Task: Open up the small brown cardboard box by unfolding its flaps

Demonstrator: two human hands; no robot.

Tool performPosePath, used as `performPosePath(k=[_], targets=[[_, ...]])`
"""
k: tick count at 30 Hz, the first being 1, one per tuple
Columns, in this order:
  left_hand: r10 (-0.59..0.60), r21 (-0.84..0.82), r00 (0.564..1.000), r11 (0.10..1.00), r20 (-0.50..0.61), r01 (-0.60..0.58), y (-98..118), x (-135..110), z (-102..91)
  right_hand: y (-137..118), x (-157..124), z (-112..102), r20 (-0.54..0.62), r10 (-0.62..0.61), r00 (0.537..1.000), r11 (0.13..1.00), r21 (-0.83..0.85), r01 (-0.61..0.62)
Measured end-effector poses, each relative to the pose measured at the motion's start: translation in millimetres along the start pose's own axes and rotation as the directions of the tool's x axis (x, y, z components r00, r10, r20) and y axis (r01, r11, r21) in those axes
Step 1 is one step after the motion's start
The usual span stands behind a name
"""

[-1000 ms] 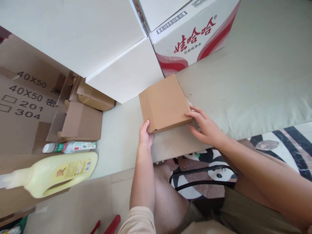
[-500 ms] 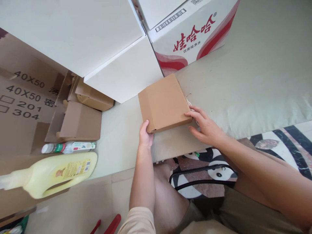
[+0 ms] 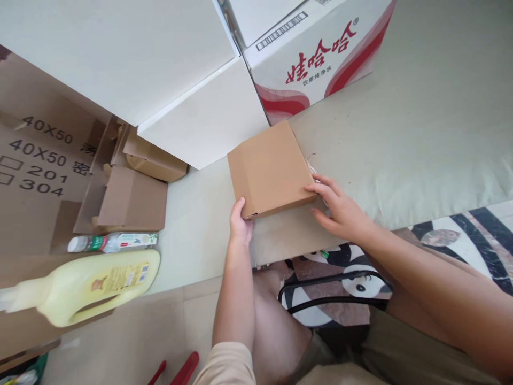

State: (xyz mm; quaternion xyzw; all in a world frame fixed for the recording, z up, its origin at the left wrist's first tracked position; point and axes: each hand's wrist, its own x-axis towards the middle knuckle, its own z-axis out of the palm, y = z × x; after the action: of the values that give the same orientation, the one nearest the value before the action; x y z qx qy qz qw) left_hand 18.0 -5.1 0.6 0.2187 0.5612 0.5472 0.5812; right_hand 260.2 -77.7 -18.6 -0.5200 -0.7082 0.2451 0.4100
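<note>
A small brown cardboard box (image 3: 272,168) with its lid closed lies on the pale green cloth surface, near the white box. At its near left corner, my left hand (image 3: 241,224) has its thumb on the lid's edge; the other fingers are mostly hidden beneath the corner. My right hand (image 3: 340,208) rests against the right near corner, fingertips touching the edge and the thumb held apart, so it is open. Something thin and white, like string or cable, pokes out by the box's right side, partly hidden behind my right fingers.
White boxes (image 3: 216,112) and a red-and-white water carton (image 3: 316,69) stand at the back. To the left are opened brown cartons (image 3: 134,200), a small plastic bottle (image 3: 116,242) and a large yellow jug (image 3: 100,286). A black metal frame (image 3: 336,302) sits between my legs.
</note>
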Motion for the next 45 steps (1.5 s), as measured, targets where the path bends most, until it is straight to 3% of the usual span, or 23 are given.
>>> performPosePath(k=[14,45], targets=[[0.031,0.056,0.999,0.998,0.033,-0.032,-3.0,2.2,-3.4,-1.2,-0.5,-1.2,0.004,0.02,1.0,1.0,-0.007,-0.02],[0.034,0.02,0.999,0.999,-0.026,-0.034,-3.7,-0.7,0.8,-0.7,-0.8,-1.3,0.015,0.02,1.0,1.0,-0.006,-0.02]])
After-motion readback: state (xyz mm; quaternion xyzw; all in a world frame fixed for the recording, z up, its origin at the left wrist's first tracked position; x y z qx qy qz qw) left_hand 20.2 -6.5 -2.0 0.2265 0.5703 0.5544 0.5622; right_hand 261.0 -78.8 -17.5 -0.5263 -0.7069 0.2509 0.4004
